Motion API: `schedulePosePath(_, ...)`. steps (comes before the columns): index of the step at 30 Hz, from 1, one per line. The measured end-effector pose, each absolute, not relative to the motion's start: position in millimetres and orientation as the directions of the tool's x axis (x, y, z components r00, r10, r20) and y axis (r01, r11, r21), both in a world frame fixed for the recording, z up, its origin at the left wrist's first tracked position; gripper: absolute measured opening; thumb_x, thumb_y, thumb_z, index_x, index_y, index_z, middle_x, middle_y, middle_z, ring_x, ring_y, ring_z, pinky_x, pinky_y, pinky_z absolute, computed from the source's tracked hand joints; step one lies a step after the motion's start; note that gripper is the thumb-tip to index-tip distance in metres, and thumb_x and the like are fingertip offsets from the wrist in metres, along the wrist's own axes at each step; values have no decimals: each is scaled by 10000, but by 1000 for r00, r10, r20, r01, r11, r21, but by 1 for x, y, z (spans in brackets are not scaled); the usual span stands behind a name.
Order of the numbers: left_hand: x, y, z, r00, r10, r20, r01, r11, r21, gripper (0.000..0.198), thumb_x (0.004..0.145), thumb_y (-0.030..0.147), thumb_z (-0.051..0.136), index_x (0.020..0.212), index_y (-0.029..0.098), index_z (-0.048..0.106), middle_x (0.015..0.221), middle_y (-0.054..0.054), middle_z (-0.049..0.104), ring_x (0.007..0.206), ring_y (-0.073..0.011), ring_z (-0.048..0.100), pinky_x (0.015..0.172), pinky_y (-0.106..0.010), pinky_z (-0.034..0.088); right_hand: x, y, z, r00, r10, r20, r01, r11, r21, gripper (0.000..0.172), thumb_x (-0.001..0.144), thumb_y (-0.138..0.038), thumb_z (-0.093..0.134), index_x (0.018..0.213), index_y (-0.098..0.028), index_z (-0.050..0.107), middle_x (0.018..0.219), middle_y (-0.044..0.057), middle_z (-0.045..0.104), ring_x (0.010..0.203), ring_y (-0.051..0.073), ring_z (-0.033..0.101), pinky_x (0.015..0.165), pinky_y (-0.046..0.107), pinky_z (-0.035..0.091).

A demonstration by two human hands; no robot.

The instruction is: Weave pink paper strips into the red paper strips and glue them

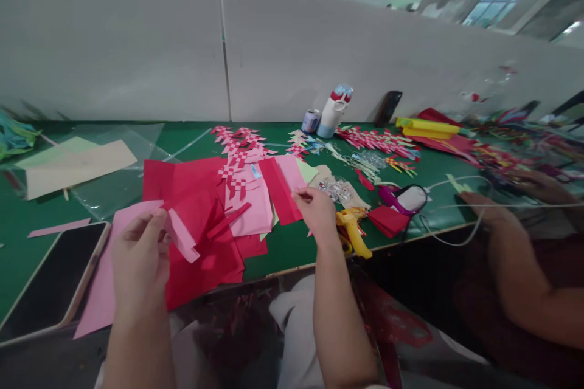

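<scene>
My left hand point(139, 255) pinches the folded corner of a pink paper sheet point(103, 279) that lies over the near table edge. Under and beside it spread red paper sheets point(191, 194). My right hand point(317, 209) is closed in a pinch at the edge of a red paper strip point(280, 191), next to a pale pink sheet point(249, 203) with woven red-and-white paper pieces point(237, 185) on it. A yellow glue gun point(353, 231) lies just right of my right hand.
A phone point(52, 282) lies at the near left on the green table point(283, 246). Cream paper point(73, 167) sits far left. A bottle point(333, 110) and small cup point(311, 120) stand by the white partition. Another person's arms point(511, 255) work at the right among coloured paper.
</scene>
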State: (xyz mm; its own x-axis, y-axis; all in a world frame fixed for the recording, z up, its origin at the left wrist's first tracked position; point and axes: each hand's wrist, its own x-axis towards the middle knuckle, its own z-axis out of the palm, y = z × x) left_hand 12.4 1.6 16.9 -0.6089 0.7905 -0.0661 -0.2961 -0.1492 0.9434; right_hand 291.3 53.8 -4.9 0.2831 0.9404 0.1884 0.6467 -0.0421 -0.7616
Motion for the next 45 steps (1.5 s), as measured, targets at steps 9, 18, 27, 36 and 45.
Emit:
schedulePosePath(9,7,3,18,-670,737,-92,-315,-171,934,238,521,151,812,665,153,623,558,50,570,539,-72,499,476,-175,372,351,45,-8,491,847,204,605,-163,-779,251,745,-350,602,826,-149,731,788,97,731,728,232,660,685,311,470)
schedulePosePath(18,15,6,13,-647,761,-49,-276,-174,945,220,548,192,785,690,143,623,553,52,562,486,-55,462,449,-170,332,298,47,-3,239,969,63,856,-179,-484,323,757,-398,679,983,-166,687,878,77,726,860,230,663,767,305,459)
schedulePosePath(27,16,8,12,-639,769,-26,-276,-198,940,209,541,142,773,693,126,631,552,44,564,503,-64,478,457,-176,339,301,62,-19,203,979,27,699,-125,-704,115,734,-280,647,702,-170,664,736,58,678,766,217,627,746,312,436)
schedulePosePath(36,16,6,15,-655,753,-55,-286,-180,941,211,553,136,763,704,132,615,536,55,556,481,-59,462,421,-154,303,332,64,-23,411,911,39,321,-105,-941,483,779,-547,461,923,-121,636,624,1,563,485,113,455,489,241,389)
schedulePosePath(45,19,5,16,-649,760,-47,-259,-162,952,194,554,178,772,670,132,622,539,50,547,473,-54,439,382,-156,248,293,58,-23,171,985,-32,292,-81,-953,243,721,-373,626,755,-140,689,481,-39,477,429,100,449,456,214,324)
